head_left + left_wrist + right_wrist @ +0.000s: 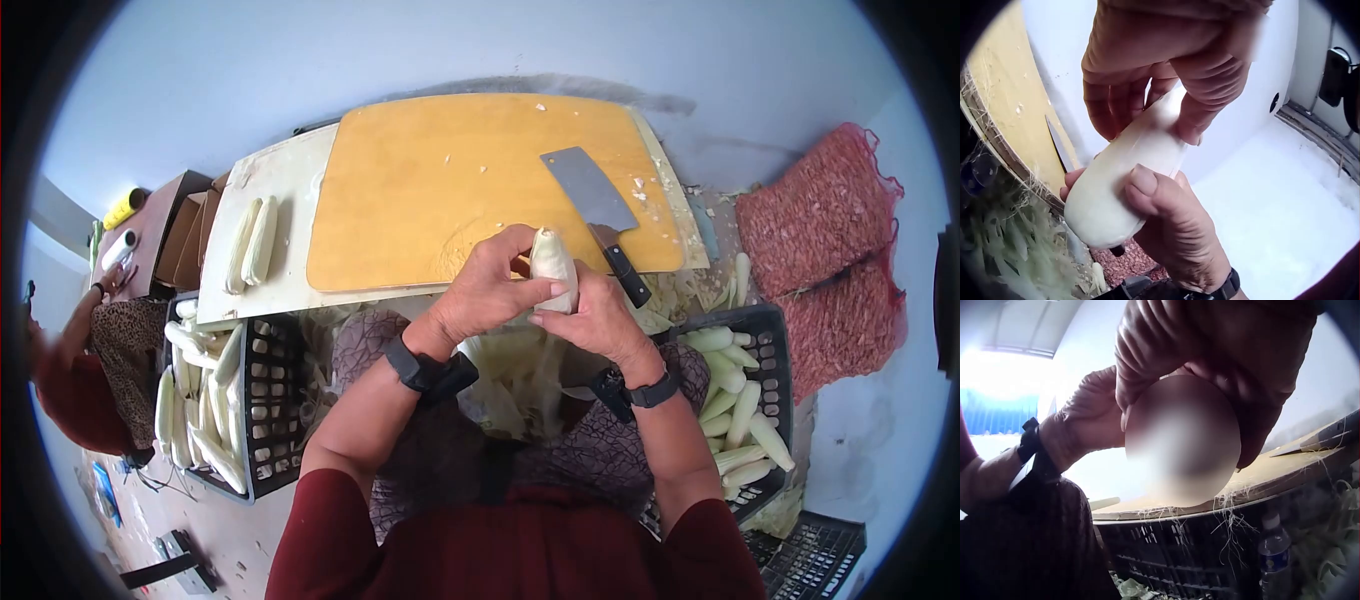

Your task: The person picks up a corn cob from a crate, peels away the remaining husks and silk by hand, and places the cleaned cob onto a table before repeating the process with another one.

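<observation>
Yellow board (420,180) bears 1 cleaver (592,187), pale wall (440,50) behind, corn ear (552,268) nearer.

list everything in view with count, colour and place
held vegetable: one, white, between both hands
loose vegetables: two, pale green, table's left end
crated vegetables: many, pale green, side crates
board: one, yellow, on table
table: one, off-white, under board
cleaver: one, grey and black, board's right
side crates: two, black, flanking lap
sacks: apparently two, red, far right
bottle: one, clear, blue label, below board
scraps: uncounted, pale green, below table
rolls: two, yellow and white, far left
box: one, brown, left
other person: one, red top, far left
sleeves: two, dark red, bottom
left hand: one, bare, centre
right hand: one, bare, centre
</observation>
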The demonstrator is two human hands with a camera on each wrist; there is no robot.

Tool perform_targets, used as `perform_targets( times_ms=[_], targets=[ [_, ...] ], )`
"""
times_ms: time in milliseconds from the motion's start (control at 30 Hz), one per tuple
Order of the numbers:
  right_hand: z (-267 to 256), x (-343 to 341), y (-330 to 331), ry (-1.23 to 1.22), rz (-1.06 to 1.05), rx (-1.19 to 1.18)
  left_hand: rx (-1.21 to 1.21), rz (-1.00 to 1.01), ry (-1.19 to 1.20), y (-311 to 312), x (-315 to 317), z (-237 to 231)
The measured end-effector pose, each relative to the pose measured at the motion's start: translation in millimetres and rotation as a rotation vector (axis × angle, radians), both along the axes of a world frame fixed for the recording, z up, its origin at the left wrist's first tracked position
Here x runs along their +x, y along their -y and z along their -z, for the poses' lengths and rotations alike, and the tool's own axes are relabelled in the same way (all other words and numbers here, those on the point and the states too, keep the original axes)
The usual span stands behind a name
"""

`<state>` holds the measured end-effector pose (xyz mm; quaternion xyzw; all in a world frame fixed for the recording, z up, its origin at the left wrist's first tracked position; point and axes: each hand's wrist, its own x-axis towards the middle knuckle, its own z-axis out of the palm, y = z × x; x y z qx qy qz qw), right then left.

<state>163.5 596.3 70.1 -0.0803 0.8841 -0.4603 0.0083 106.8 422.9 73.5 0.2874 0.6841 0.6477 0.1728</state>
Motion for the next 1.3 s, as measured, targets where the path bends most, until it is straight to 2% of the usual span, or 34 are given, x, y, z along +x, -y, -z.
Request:
perform_targets(
  times_ms=[67, 133, 200, 267, 333, 367, 433, 500, 667, 733, 1067, 1300],
  targets=[
    [1.7, -0.2, -3.2, 0.021, -0.008, -0.024, -0.016, 0.001, -0.061, 0.9, 0.2, -0.2],
    [2.3, -1.7, -4.3, 0.038, -0.012, -0.049, 0.074, -0.016, -0.168, 1.6, 3.1, -8.0],
    [3.4, -3.1, -1.1, -0.219, -0.01, -0.235, 0.097, -0.022, -0.232, 0.7, 5.1, -11.1],
    [6.0, -4.0, -3.2, -0.208, -0.042, -0.195, 0.117, -0.03, -0.296, 1.1, 5.5, -10.5],
    [6.5, -3.0, -4.7, -0.199, -0.069, -0.158, 0.03, -0.028, -0.511, 1.5, 3.8, -8.8],
    [5.4, -2.0, -5.7, -0.139, -0.051, -0.133, 0.031, -0.03, -0.51, 0.4, 4.6, -7.9],
    [4.0, -1.8, -6.6, -0.08, -0.039, -0.101, 0.226, -0.048, -0.065, -2.8, 6.2, -6.9],
    [3.3, -3.0, -5.2, -0.176, -0.013, -0.191, 0.283, -0.095, -0.094, -3.8, 5.0, -9.3],
    [3.3, -2.7, -6.9, -0.151, 0.007, -0.115, 0.351, -0.166, -0.163, -0.1, 3.9, -9.7],
    [3.1, -2.8, -6.2, -0.135, 0.011, -0.1, 0.332, -0.185, -0.348, 0.5, 3.5, -6.0],
    [5.2, -2.9, -6.0, -0.121, 0.039, -0.058, 0.369, -0.273, -0.364, -4.1, 6.9, -4.9],
    [7.0, -4.9, -4.3, -0.106, 0.053, -0.01, 0.341, -0.317, -0.483, -2.0, 3.2, -5.8]
  ],
)
